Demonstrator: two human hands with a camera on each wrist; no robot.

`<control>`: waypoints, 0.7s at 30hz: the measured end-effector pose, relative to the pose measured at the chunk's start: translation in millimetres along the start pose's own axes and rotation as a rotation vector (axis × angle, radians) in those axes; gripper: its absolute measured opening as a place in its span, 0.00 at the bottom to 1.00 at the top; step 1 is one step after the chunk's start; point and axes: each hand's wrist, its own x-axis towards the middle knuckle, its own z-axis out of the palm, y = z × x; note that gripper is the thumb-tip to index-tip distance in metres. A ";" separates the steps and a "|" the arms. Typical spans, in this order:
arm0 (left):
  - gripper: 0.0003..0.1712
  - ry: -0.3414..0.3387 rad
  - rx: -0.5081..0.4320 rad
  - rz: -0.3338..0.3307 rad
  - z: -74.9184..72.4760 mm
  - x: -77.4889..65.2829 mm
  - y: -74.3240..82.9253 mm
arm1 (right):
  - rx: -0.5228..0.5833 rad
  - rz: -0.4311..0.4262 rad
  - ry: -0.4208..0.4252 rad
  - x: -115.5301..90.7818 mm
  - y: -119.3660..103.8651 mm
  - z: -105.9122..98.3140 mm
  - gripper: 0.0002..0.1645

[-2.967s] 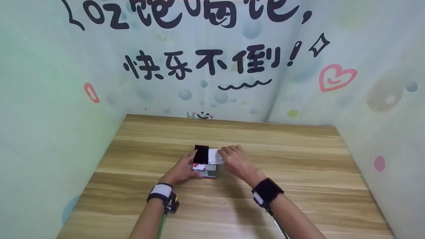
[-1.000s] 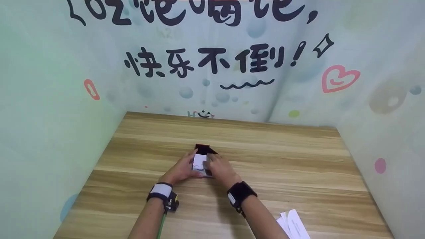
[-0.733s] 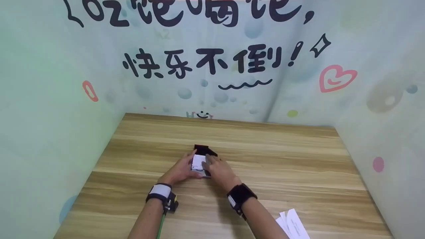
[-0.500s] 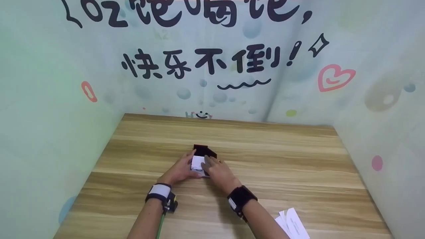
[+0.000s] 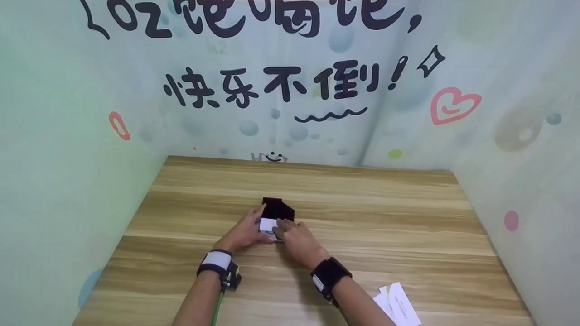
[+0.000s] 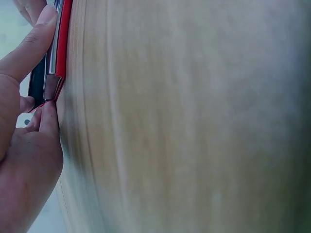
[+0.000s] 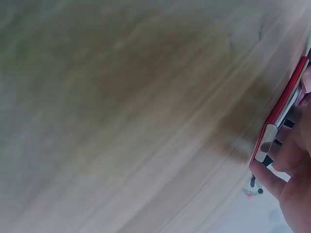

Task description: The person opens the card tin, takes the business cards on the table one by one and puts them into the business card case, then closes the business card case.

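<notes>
A small card case with a black inside point(image 5: 277, 210) lies opened on the table near the middle. Its red outer edge point(image 6: 61, 43) shows in the left wrist view, and its red cover point(image 7: 286, 94) in the right wrist view. My left hand point(image 5: 244, 233) grips the case from the left, thumb along the near side and fingers at the far side. A white card point(image 5: 268, 225) lies on its near half, only partly visible. My right hand point(image 5: 300, 241) holds this card with bent fingers; its right part is hidden under them.
Several white cards point(image 5: 401, 303) lie fanned on the wooden table point(image 5: 362, 208) at lower right, beside the right forearm. A printed cloth backdrop point(image 5: 281, 131) rises behind the table and along both sides.
The right hand has gone from the case's right side onto it, and the white card slides toward me, baring more black. The fanned cards have appeared at lower right. The left hand stays put.
</notes>
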 end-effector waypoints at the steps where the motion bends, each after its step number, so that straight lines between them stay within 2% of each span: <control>1: 0.66 0.001 -0.002 0.001 0.0 0.2 -0.2 | 0.001 0.001 0.001 -0.4 -0.3 0.3 0.27; 8: 0.64 0.015 0.056 0.028 1.0 1.0 -2.8 | -0.003 0.006 0.047 -0.9 -3.5 0.5 0.25; 17: 0.63 0.023 0.009 0.037 0.1 1.9 -0.6 | -0.044 0.055 0.049 0.9 -13.9 -4.0 0.22; 21: 0.63 0.015 -0.007 0.029 0.4 1.4 -1.4 | -0.053 0.065 0.036 0.0 -17.4 -3.3 0.23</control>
